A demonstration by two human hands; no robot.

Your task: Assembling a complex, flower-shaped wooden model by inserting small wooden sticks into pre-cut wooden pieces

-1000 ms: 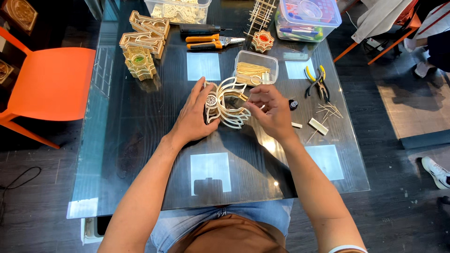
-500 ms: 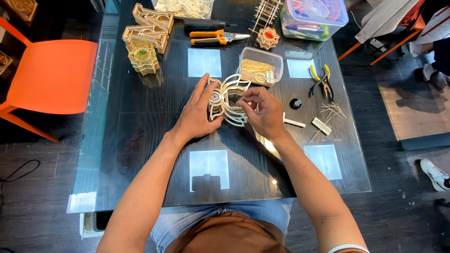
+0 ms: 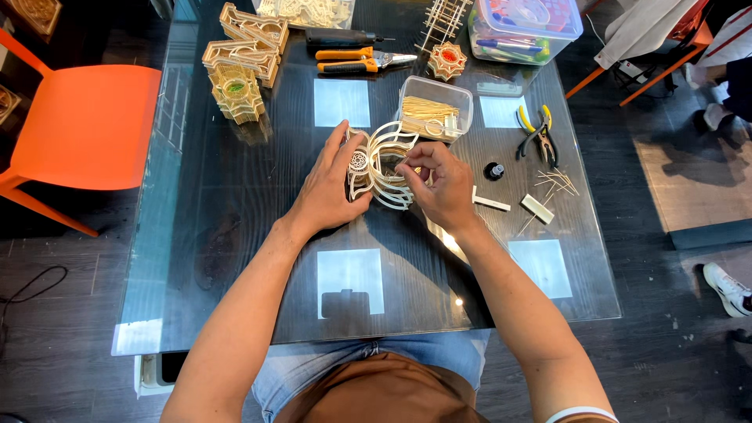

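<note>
Pale wood, cut into thin curved ribs, makes up the openwork model (image 3: 377, 166) that sits at the middle of the frame on the glass surface (image 3: 235, 258). The left hand (image 3: 327, 186) cups its left side, fingers spread wide and pressed flat against the ribs to steady it. The right hand (image 3: 440, 184) sits at its right edge, thumb and forefinger pinched narrow on something small at the ribs; what is between them is too small to tell.

Just above the model stands a clear plastic box of thin sticks (image 3: 433, 117). Loose sticks (image 3: 554, 182) lie to the right of the right hand, with yellow-handled pliers (image 3: 537, 135), a small black cap (image 3: 493, 170) and two short pale blocks (image 3: 517, 206). At the upper left stand finished wooden pieces (image 3: 241, 66); orange-handled cutters (image 3: 360, 59) lie at the top centre, and a lidded clear tub (image 3: 523, 27) holds the upper right. An orange chair (image 3: 82, 125) stands at the left.

The step in hand looks like fitting or seating a small part into the ribs on the model's right side. The next move seems to call for a steady brace from the left hand and light, exact pressure from the right fingertips, since the ribs look thin and likely to snap under force.
</note>
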